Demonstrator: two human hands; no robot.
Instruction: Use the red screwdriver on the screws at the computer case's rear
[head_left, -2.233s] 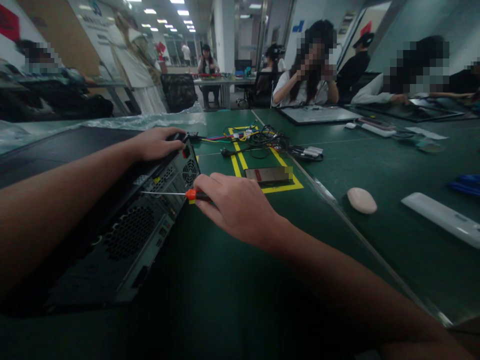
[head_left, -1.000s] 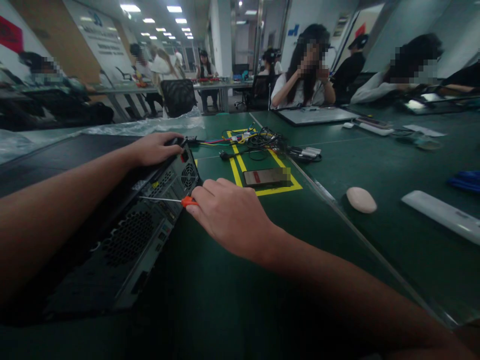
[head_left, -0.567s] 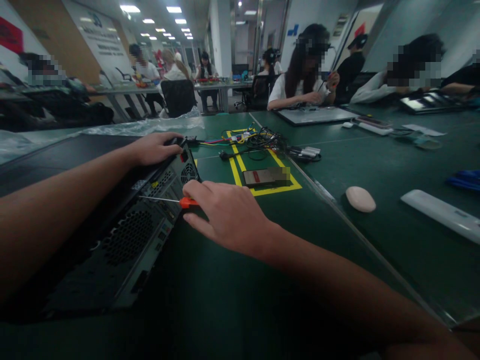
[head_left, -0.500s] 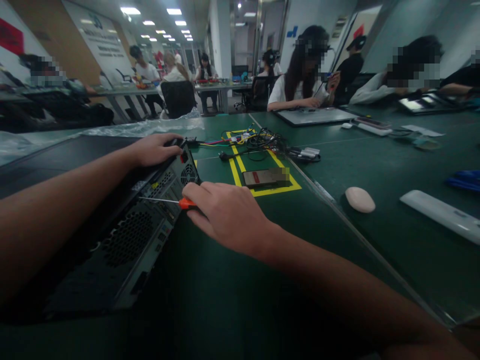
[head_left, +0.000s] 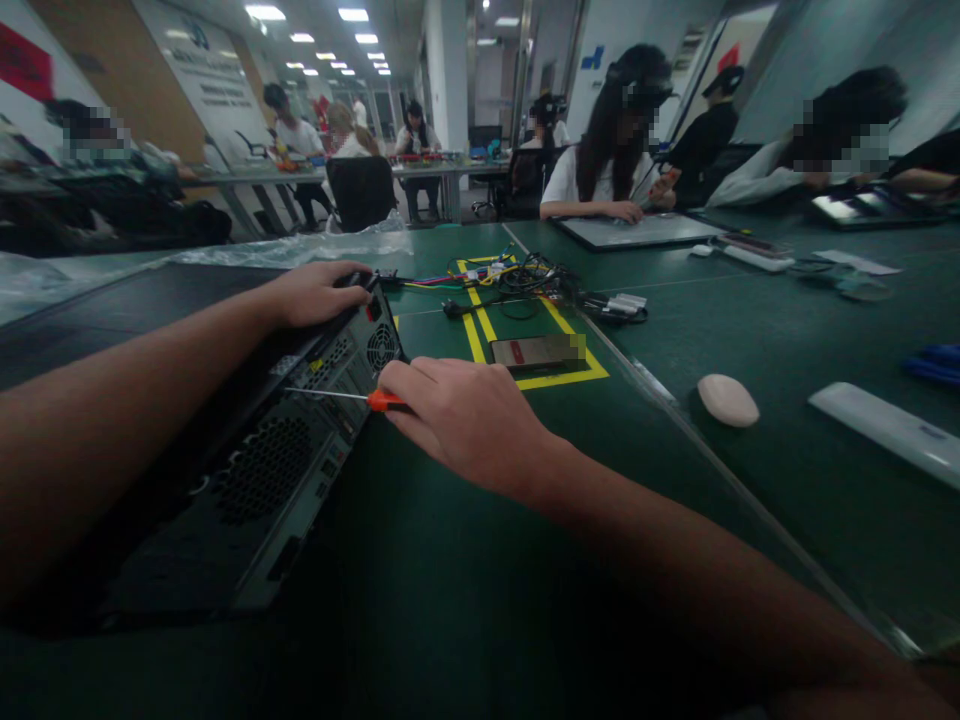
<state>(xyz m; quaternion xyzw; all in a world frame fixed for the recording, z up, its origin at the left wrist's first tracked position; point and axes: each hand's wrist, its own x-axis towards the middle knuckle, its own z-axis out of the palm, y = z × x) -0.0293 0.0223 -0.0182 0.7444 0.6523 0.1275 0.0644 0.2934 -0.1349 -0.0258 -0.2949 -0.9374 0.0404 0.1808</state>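
Note:
A black desktop computer case [head_left: 300, 540] lies on the table at left, its metal rear panel with vents and ports turned toward the right. Spread over the top edge near the far corner, my left hand [head_left: 322, 293] holds the case, its thumb by the rear panel. My right hand [head_left: 469, 425] is closed around the orange handle of a screwdriver [head_left: 382, 400]. The thin shaft points left across the rear panel, with its tip by the panel's upper edge. Whether the tip sits in a screw is too small to tell.
Bundled cables [head_left: 540, 275] and a phone [head_left: 536, 351] lie by yellow tape [head_left: 562, 380] on the green table. A pale rounded object [head_left: 727, 400] and a long white object [head_left: 885, 430] are at right. Across the table, a person [head_left: 607, 180] leans over a flat panel [head_left: 637, 232].
The view has shifted slightly. My right hand and the screwdriver have moved a little to the right; my left hand stays on the case. The person opposite has lowered a raised hand.

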